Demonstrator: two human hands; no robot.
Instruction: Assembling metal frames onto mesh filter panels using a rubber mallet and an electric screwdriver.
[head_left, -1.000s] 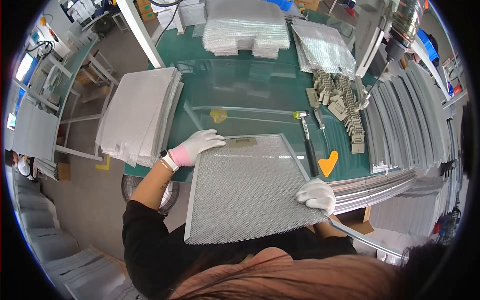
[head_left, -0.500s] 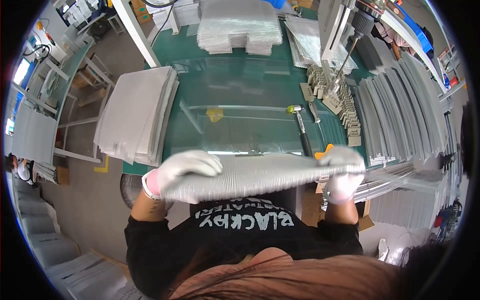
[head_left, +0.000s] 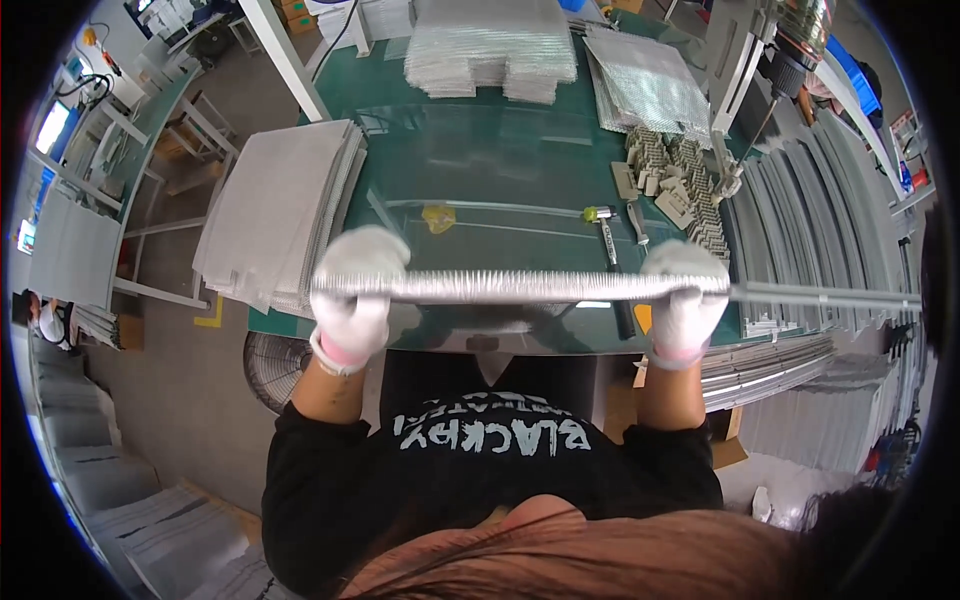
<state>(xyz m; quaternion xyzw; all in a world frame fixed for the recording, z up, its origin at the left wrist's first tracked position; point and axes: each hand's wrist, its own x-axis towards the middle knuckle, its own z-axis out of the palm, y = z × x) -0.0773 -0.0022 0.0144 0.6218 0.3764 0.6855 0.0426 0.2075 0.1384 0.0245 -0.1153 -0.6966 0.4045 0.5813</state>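
Facing a wide green worktop (head_left: 470,150), with a row of grey panels (head_left: 800,230) along its right end. Near the left end, a stack of pale sheets (head_left: 275,215); at the far edge, a stack of clear sheets (head_left: 490,40). Holding a silvery mesh panel (head_left: 520,287) level from side to side, seen edge-on as a thin ribbed band, over the near part of the worktop; no telling from this angle about contact with the surface below. Reaching out rightward past the panel's right end, a long grey strip (head_left: 830,297). Beside the row of grey panels, a heap of beige plates (head_left: 675,180). Clasped around the two ends of the panel, white-gloved hands, slightly blurred, with fingers curled: left hand (head_left: 362,280) on the left end, right hand (head_left: 688,290) on the right. Crossed in view by the panel, a hammer (head_left: 608,240); just right of it, a grey-handled tool (head_left: 637,222). Beside the right hand, partly hidden, an orange piece (head_left: 643,318). Well left of the hammer, a small yellow piece (head_left: 438,218).
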